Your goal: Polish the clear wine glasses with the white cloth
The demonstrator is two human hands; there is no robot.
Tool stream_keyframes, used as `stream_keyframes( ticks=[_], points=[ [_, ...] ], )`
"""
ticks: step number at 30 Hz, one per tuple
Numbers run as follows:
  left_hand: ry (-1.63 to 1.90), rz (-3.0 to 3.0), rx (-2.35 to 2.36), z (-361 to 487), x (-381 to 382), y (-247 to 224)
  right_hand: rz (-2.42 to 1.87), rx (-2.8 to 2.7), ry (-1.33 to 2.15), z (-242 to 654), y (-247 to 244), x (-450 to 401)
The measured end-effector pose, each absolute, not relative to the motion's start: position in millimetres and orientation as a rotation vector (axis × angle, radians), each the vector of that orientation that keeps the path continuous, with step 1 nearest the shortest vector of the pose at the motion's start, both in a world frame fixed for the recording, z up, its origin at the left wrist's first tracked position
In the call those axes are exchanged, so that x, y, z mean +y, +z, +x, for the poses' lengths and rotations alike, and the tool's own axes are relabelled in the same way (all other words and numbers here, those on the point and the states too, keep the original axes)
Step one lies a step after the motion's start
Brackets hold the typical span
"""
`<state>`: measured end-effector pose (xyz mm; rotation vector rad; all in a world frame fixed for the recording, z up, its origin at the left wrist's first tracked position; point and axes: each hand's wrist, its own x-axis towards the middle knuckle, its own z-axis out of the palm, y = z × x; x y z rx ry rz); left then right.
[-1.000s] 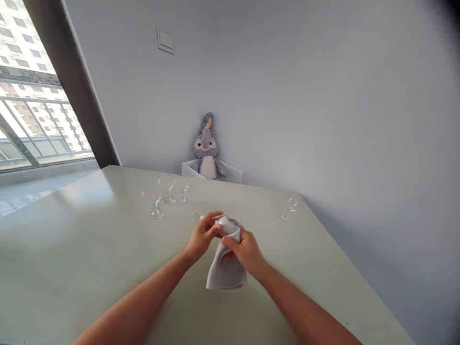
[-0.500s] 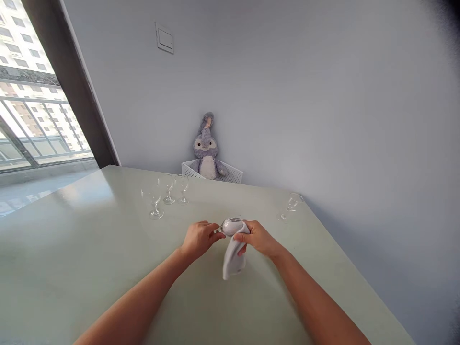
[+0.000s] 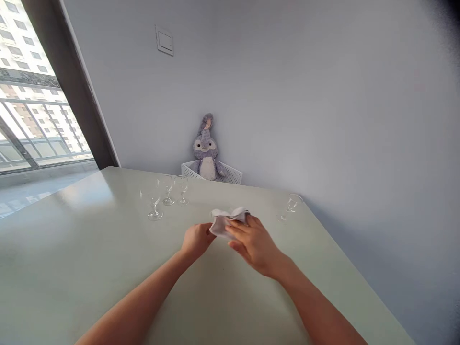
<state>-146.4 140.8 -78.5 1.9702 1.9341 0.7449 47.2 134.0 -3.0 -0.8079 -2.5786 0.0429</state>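
Observation:
A white cloth (image 3: 221, 226) is draped over the front of a glass that is almost wholly hidden; only a bit of its edge shows near the fingers. My left hand (image 3: 197, 239) is closed at the cloth's left side, where the glass's stem was visible earlier, its fingertips now covered. Spread over the cloth from the right, my right hand (image 3: 253, 242) has its fingers extended on the fabric and its thumb apart below. Both hands are above the middle of the pale green table (image 3: 223, 297).
Several clear stemmed glasses stand at the back left, one (image 3: 155, 214) nearer than the others. Another glass (image 3: 292, 203) is near the right edge. Behind the table, a plush toy (image 3: 206, 151) sits in a white basket (image 3: 233, 176) against the wall.
The cloth has moved up and to the left, now covering the glass instead of hanging below it. My right hand has opened from its pinch and turned palm down over the cloth.

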Motion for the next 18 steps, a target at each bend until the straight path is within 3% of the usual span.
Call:
stream_keyframes(
  ticks=[4, 7, 11, 14, 18],
  points=[
    [0.771, 2.473, 1.796, -133.1, 128.9, -79.7, -0.873, -2.412, 0.14, 34.1, -31.1, 147.1],
    [0.866, 2.546, 1.749, -125.7, 123.0, -79.8, -1.012, -2.01, 0.757, 43.4, -40.4, 169.7],
    [1.028, 2.174, 1.812, -122.3, 121.7, -77.8, -0.919, -1.068, 1.511, 45.6, -50.2, 185.7],
    [1.108, 1.967, 1.79, -123.2, 123.8, -77.9, -0.723, -0.74, 1.68, 28.3, -60.2, 173.3],
    [1.319, 1.864, 1.741, -120.3, 125.2, -82.8, -0.621, -0.907, 1.772, 3.8, -66.2, 142.2]
  ],
)
